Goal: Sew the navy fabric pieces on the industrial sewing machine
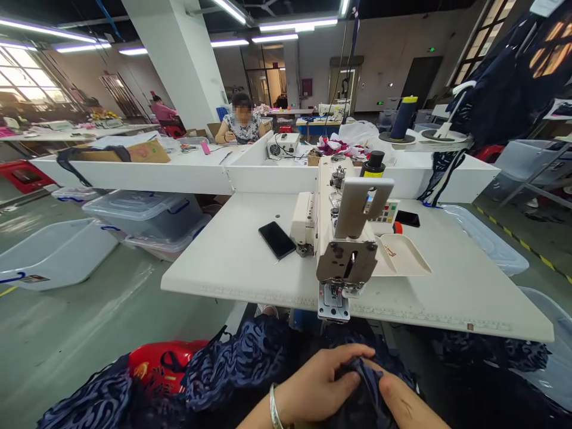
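My left hand (318, 381), with a silver bangle (275, 407) at its wrist, is closed on a piece of dark navy fabric (370, 381). Close beside it, my right hand (402, 399) grips the same fabric between thumb and fingers; part of its fingers is hidden. Both hands are low in front of the sewing machine (346, 262), below its needle plate (334, 311) and apart from it. More navy patterned fabric (241, 360) lies bunched to the left of my hands, partly over a red plastic stool (156, 360).
On the white sewing table (223, 256) lie a black phone (277, 239), a second phone (407, 219) and a cream tray (406, 256). Clear plastic bins (58, 253) stand on the floor to the left. A thread cone (404, 118) rises behind. A person (243, 122) sits across.
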{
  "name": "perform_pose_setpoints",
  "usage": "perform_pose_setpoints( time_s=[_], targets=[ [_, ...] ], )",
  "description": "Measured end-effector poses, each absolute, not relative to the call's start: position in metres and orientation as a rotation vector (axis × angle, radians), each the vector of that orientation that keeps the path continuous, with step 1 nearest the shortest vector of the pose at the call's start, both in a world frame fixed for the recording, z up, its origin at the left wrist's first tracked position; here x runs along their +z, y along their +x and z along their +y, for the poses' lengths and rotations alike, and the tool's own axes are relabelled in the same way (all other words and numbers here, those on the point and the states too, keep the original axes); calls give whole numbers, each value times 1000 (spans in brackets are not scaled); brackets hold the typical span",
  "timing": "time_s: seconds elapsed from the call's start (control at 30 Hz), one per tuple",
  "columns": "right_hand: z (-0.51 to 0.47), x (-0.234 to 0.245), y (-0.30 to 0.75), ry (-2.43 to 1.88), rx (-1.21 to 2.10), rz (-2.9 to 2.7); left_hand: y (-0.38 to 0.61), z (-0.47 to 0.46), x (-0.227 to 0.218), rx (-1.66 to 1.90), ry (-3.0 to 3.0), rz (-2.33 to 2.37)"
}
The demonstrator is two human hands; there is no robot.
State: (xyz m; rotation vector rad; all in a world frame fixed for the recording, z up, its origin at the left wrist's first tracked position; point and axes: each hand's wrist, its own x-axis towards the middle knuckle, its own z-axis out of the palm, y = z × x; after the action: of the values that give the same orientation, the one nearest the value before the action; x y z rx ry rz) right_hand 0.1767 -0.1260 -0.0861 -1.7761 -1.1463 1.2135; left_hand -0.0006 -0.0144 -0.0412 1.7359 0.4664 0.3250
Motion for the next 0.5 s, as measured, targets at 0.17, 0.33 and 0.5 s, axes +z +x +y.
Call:
perform_pose_setpoints(
  time_s=[0.17,0.33,0.5],
  targets=[
    [-90,-48,175,-1484,1217,-857,-2,-18,-18,462,1673,587],
    [-56,-14,174,-1423,1127,-902,-7,-13,-7,801,1890,669],
    [-13,-25,171,-1490,836,-1174,-18,-1,-10,802,2415,841]
  ],
)
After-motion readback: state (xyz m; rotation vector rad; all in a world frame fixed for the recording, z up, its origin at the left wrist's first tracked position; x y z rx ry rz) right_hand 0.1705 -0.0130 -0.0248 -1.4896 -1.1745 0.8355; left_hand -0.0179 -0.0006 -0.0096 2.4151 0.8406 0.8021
